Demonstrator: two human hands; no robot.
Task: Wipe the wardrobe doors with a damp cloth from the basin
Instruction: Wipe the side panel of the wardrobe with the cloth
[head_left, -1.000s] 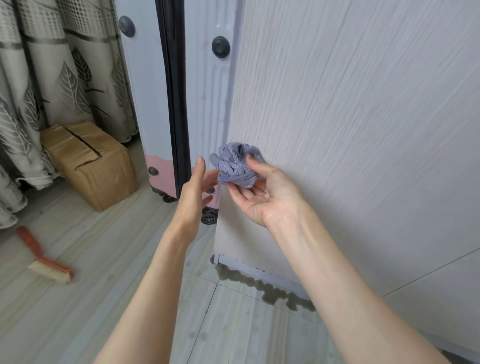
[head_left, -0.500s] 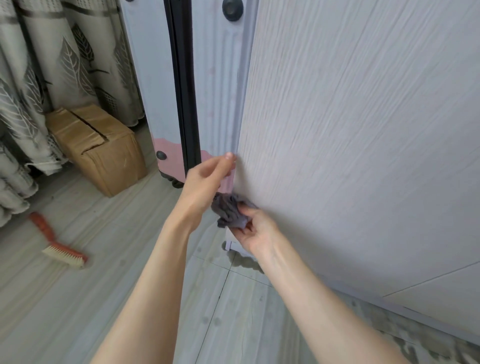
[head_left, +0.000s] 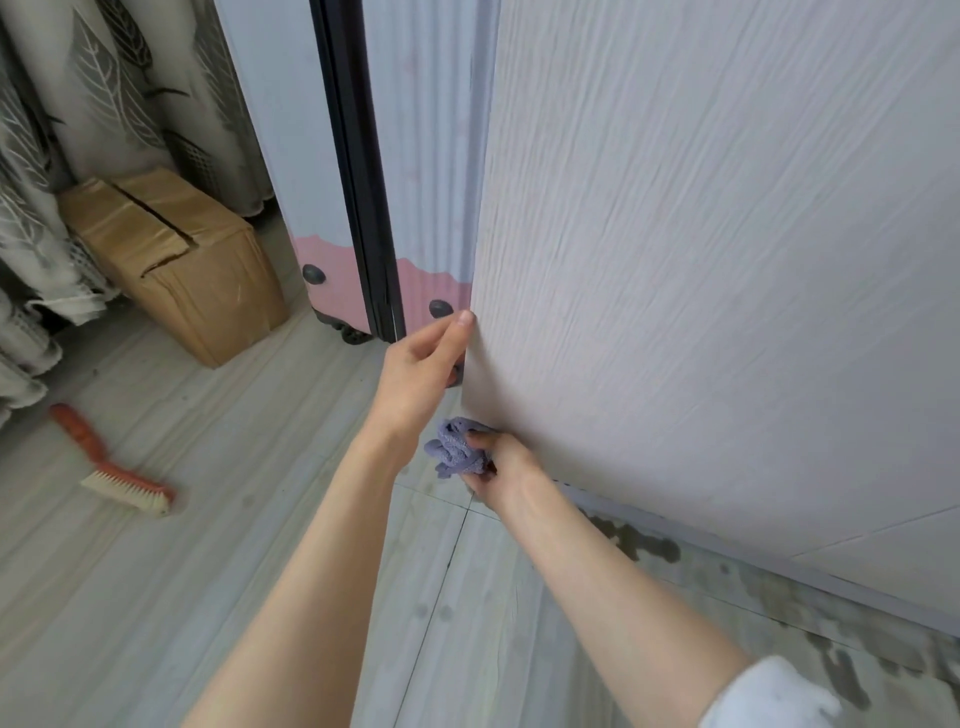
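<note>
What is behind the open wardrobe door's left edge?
Behind the wardrobe door stands a suitcase, white above, pink below, with dark studs. Its right part is covered by the door; the left hand hides part of a wheel.

The right hand (head_left: 501, 467), a second ago raised with the bunched purple cloth (head_left: 454, 453) at mid-door height, now holds it low at the wardrobe door's (head_left: 701, 260) bottom left corner, near the floor. The left hand (head_left: 421, 364), then open beside the cloth, now grips the door's left edge above it.
</note>
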